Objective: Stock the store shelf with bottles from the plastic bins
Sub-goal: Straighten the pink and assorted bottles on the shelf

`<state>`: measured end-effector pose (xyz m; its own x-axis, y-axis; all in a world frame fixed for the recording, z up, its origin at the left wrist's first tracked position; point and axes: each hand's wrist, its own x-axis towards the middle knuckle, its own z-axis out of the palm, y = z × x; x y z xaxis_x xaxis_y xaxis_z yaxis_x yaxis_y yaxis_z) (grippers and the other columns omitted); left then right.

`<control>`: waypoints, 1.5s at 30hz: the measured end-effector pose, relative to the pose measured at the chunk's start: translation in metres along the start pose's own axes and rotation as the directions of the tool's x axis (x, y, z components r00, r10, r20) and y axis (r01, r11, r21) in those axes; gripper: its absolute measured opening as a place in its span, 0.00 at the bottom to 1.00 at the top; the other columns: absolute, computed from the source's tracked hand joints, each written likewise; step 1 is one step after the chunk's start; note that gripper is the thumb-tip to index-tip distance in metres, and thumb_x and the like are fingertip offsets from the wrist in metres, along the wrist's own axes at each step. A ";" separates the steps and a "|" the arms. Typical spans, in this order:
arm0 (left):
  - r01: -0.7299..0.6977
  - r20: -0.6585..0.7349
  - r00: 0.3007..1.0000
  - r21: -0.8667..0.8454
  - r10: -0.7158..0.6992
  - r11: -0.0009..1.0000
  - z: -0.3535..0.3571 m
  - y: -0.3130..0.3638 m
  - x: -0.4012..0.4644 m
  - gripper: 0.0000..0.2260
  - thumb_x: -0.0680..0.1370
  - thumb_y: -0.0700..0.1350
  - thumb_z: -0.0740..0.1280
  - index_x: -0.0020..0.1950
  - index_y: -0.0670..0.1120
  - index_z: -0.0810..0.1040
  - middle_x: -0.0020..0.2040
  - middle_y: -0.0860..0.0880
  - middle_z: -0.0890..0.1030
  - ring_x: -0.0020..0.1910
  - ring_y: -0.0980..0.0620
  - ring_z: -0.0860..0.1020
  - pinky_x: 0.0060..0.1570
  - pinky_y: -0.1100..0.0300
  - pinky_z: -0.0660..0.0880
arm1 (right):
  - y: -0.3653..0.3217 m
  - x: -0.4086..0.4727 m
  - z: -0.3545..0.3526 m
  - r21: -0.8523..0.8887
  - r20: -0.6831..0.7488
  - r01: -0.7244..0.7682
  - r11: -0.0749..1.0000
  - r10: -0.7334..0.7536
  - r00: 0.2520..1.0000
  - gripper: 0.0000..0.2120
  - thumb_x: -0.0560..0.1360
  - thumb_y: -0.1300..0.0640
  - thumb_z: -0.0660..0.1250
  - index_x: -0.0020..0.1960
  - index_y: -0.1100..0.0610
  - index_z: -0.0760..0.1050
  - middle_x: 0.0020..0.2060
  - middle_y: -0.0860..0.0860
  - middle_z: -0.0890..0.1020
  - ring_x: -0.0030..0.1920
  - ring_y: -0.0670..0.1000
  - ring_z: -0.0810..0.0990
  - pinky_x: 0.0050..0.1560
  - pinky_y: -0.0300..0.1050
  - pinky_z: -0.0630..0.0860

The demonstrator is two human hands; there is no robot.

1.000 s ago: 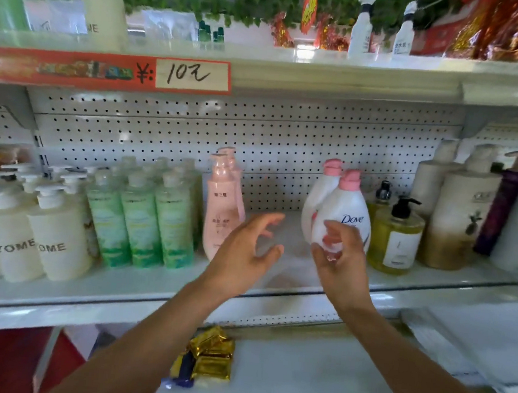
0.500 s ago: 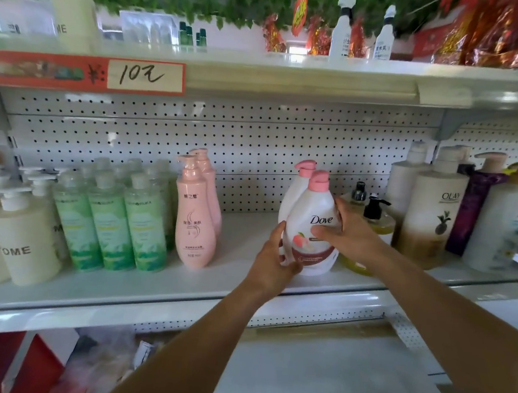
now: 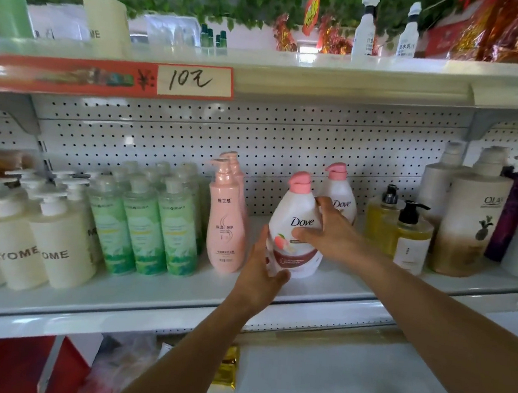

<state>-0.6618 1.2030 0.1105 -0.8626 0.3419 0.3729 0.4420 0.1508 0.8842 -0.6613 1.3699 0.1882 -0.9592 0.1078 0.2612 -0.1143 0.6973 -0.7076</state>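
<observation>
So both hands are on the front Dove bottle (image 3: 295, 227), which stands on the middle shelf (image 3: 180, 289) at about 12 o'clock from me, maybe a hair toward 1. The left hand (image 3: 260, 274) cups its lower left side with the thumb across the bottom of the label; the other fingers are behind the bottle, so I can't tell how they sit. The right hand (image 3: 330, 230) wraps the right side, fingers spread and curled onto the label. A second Dove bottle (image 3: 340, 197) stands right behind it at 1 o'clock, looks like touching or nearly. What I'd worry about: shove the front one back too hard and the rear one tips into the pegboard. Slide it toward 9 o'clock and it knocks the tall pink pump bottle (image 3: 226, 215), which looks narrow-based and easy to topple. The amber pump bottles (image 3: 410, 238) at 3 o'clock are near the right wrist too, so a careless pull-out could clip them.
</observation>
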 end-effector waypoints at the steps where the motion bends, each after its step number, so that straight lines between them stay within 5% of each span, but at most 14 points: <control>1: 0.013 0.009 1.000 0.007 -0.013 1.000 -0.003 -0.003 -0.003 0.36 0.74 0.35 0.70 0.76 0.54 0.58 0.69 0.49 0.71 0.69 0.50 0.69 0.68 0.43 0.69 | -0.002 0.000 0.003 0.004 0.008 0.003 1.000 -0.003 1.000 0.32 0.71 0.52 0.74 0.68 0.51 0.61 0.60 0.53 0.76 0.60 0.56 0.77 0.61 0.57 0.75; 7: 0.026 0.035 0.999 0.021 -0.027 0.999 -0.005 -0.014 -0.009 0.38 0.74 0.35 0.71 0.77 0.56 0.55 0.70 0.54 0.70 0.70 0.54 0.69 0.70 0.47 0.68 | 0.013 -0.021 0.003 0.055 -0.005 0.005 0.998 -0.005 1.000 0.30 0.76 0.60 0.69 0.73 0.48 0.60 0.67 0.51 0.75 0.65 0.52 0.75 0.66 0.52 0.71; 13: 0.032 -0.065 0.997 0.011 -0.032 0.999 0.005 -0.011 -0.013 0.36 0.75 0.37 0.71 0.76 0.54 0.57 0.71 0.53 0.70 0.69 0.52 0.70 0.69 0.47 0.69 | -0.014 -0.003 -0.023 0.009 -0.118 0.161 0.987 -0.159 0.980 0.31 0.74 0.50 0.71 0.73 0.44 0.61 0.59 0.45 0.74 0.58 0.47 0.74 0.59 0.48 0.73; 15: 0.024 -0.131 0.991 -0.010 -0.025 1.000 0.010 -0.007 -0.008 0.36 0.73 0.37 0.73 0.75 0.54 0.60 0.69 0.54 0.72 0.67 0.53 0.71 0.67 0.47 0.71 | -0.027 0.008 -0.030 -0.003 -0.045 0.201 0.980 -0.200 0.979 0.27 0.71 0.52 0.73 0.65 0.38 0.67 0.55 0.44 0.76 0.51 0.44 0.77 0.52 0.42 0.74; 17: 0.025 -0.217 0.976 -0.022 -0.030 0.999 0.018 -0.003 -0.002 0.37 0.71 0.37 0.74 0.74 0.54 0.61 0.67 0.54 0.74 0.67 0.54 0.72 0.65 0.47 0.73 | -0.032 0.014 -0.031 0.022 0.024 0.206 0.978 -0.207 0.978 0.22 0.69 0.55 0.74 0.52 0.32 0.69 0.50 0.45 0.79 0.47 0.45 0.80 0.49 0.47 0.79; 19: 0.022 -0.323 0.946 0.034 -0.010 0.999 0.028 -0.001 0.003 0.38 0.69 0.38 0.75 0.73 0.55 0.62 0.66 0.55 0.75 0.65 0.53 0.73 0.63 0.48 0.75 | -0.030 0.019 -0.029 -0.019 0.034 0.200 0.980 -0.199 0.979 0.21 0.67 0.52 0.75 0.54 0.37 0.70 0.51 0.48 0.79 0.51 0.51 0.80 0.54 0.55 0.78; 22: 0.054 -0.441 0.897 0.175 0.029 0.983 0.037 -0.003 0.009 0.39 0.67 0.41 0.76 0.72 0.56 0.61 0.65 0.57 0.75 0.63 0.54 0.73 0.60 0.54 0.76 | -0.025 0.027 -0.030 -0.170 0.071 0.233 0.957 -0.224 0.972 0.27 0.67 0.47 0.75 0.62 0.51 0.69 0.56 0.49 0.78 0.56 0.53 0.78 0.57 0.55 0.75; 26: 0.088 -0.485 0.874 0.208 0.024 0.974 0.045 -0.004 0.017 0.38 0.68 0.40 0.76 0.71 0.58 0.60 0.62 0.61 0.73 0.63 0.57 0.71 0.58 0.63 0.73 | -0.022 0.036 -0.033 -0.161 0.113 0.279 0.947 -0.263 0.958 0.28 0.67 0.47 0.75 0.62 0.52 0.68 0.56 0.50 0.78 0.56 0.53 0.78 0.55 0.54 0.76; 32: 0.169 -0.527 0.850 0.303 0.016 0.938 0.049 -0.008 0.038 0.37 0.71 0.43 0.75 0.74 0.52 0.58 0.70 0.51 0.69 0.68 0.51 0.68 0.67 0.54 0.69 | -0.016 0.061 -0.028 -0.172 0.116 0.289 0.942 -0.272 0.955 0.28 0.68 0.48 0.75 0.62 0.54 0.66 0.57 0.52 0.78 0.54 0.55 0.78 0.53 0.55 0.77; 38: 0.222 -0.549 0.835 0.375 0.023 0.900 0.045 -0.018 0.058 0.35 0.74 0.48 0.73 0.75 0.51 0.56 0.72 0.51 0.67 0.68 0.51 0.67 0.62 0.66 0.59 | -0.010 0.090 -0.013 -0.164 0.091 0.277 0.947 -0.266 0.960 0.29 0.68 0.48 0.75 0.63 0.54 0.65 0.58 0.53 0.78 0.56 0.55 0.77 0.51 0.49 0.75; 45: 0.255 -0.526 0.850 0.392 -0.012 0.884 0.040 -0.019 0.066 0.37 0.75 0.43 0.71 0.77 0.46 0.52 0.75 0.46 0.62 0.73 0.46 0.64 0.70 0.56 0.61 | -0.011 0.101 -0.008 -0.147 0.089 0.280 0.949 -0.269 0.959 0.27 0.68 0.49 0.74 0.62 0.54 0.66 0.54 0.52 0.78 0.54 0.55 0.77 0.47 0.46 0.71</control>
<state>-0.7178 1.2601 0.1067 -0.8682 -0.1991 0.4546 0.2673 0.5842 0.7663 -0.7546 1.3792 0.2275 -0.9122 -0.1470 0.3825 -0.3387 0.7959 -0.5019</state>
